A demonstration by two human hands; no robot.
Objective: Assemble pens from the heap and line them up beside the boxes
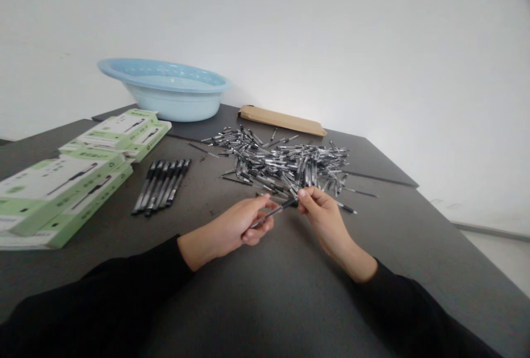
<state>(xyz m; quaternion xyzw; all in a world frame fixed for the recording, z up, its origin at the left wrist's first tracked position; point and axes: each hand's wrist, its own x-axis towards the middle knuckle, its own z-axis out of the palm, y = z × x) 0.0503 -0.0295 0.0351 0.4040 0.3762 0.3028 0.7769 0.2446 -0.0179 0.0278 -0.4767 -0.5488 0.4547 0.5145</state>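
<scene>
My left hand is closed round the lower barrel of a black and clear pen, held just above the dark table. My right hand pinches the pen's upper end between thumb and fingers. Both hands sit at the near edge of a big loose pile of pens and pen parts. A neat row of several finished black pens lies to the left of my hands.
Green and white pen boxes are stacked at the left. A light blue plastic basin stands at the back of the table, with a flat brown envelope to its right. The table's right edge runs diagonally beside the white floor.
</scene>
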